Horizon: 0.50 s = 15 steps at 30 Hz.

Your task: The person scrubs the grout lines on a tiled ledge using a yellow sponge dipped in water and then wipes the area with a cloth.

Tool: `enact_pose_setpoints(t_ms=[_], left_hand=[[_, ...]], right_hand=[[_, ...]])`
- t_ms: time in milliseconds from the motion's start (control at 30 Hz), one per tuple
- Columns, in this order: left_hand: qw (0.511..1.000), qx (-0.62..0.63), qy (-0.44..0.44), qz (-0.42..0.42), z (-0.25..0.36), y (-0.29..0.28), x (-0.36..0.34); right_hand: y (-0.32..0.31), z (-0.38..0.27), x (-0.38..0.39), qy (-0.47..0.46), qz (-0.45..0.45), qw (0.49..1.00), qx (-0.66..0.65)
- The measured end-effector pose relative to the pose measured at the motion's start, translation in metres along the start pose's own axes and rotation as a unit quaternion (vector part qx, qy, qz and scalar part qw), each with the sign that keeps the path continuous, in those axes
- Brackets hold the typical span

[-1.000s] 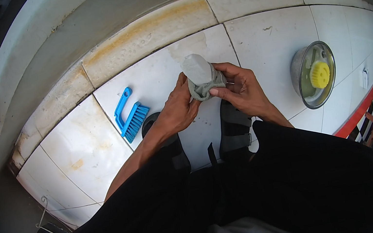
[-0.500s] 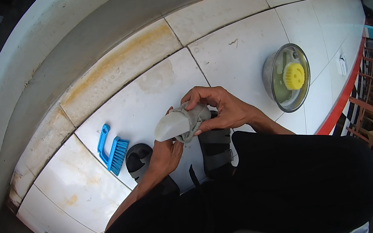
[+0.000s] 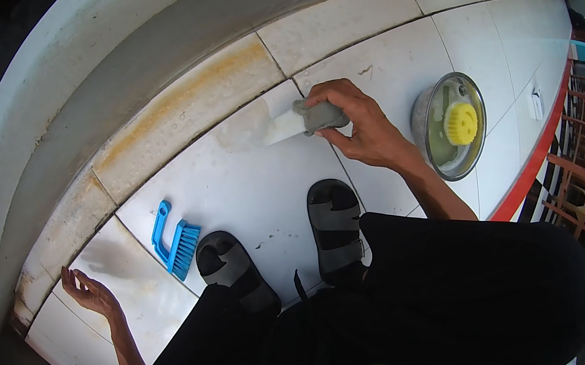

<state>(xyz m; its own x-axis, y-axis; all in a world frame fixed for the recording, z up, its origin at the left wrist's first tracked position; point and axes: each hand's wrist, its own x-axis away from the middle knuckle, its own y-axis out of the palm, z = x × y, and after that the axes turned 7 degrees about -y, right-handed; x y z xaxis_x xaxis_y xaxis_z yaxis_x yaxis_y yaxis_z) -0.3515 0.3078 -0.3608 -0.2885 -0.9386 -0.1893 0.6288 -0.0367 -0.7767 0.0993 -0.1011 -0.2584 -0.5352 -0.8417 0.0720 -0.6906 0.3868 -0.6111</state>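
Observation:
My right hand point(image 3: 355, 114) is closed around the grey, cloth-like part of a whitish piece point(image 3: 285, 126); its exact kind I cannot make out. The pale end points left, over or against a stained patch of the white tiles point(image 3: 251, 166); contact is unclear. Off to the left, my left hand point(image 3: 92, 293) is raised with its fingers apart and nothing in it. Nearest to that hand lies a blue brush point(image 3: 177, 240) with a handle and blue bristles. A metal basin point(image 3: 419, 132) stands to the right of my right hand, holding murky liquid and a round yellow brush point(image 3: 461, 125).
My feet, in black and grey sandals point(image 3: 228, 270), rest on the tiles. A raised tiled ledge point(image 3: 186, 100) with a yellowish-brown stain runs along the curved pale wall point(image 3: 203, 19). A red edge point(image 3: 536, 161) borders the floor at right, with wooden furniture point(image 3: 576, 189) beyond.
My left hand has let go of the whitish piece and swung far left. My right hand has carried the piece forward from above my feet toward the stained tile.

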Motion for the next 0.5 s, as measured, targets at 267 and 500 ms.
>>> enact_pose_setpoints(t_ms=[267,500], left_hand=[[0.970,-0.197,0.136,0.036,-0.055,0.016,-0.011],[0.979,-0.099,0.180,-0.003,0.010,0.024,0.002]], right_hand=[[-0.020,-0.017,-0.010,0.022,0.056,0.983,0.175],[-0.131,0.042,-0.001,0.216,0.243,0.904,0.279]])
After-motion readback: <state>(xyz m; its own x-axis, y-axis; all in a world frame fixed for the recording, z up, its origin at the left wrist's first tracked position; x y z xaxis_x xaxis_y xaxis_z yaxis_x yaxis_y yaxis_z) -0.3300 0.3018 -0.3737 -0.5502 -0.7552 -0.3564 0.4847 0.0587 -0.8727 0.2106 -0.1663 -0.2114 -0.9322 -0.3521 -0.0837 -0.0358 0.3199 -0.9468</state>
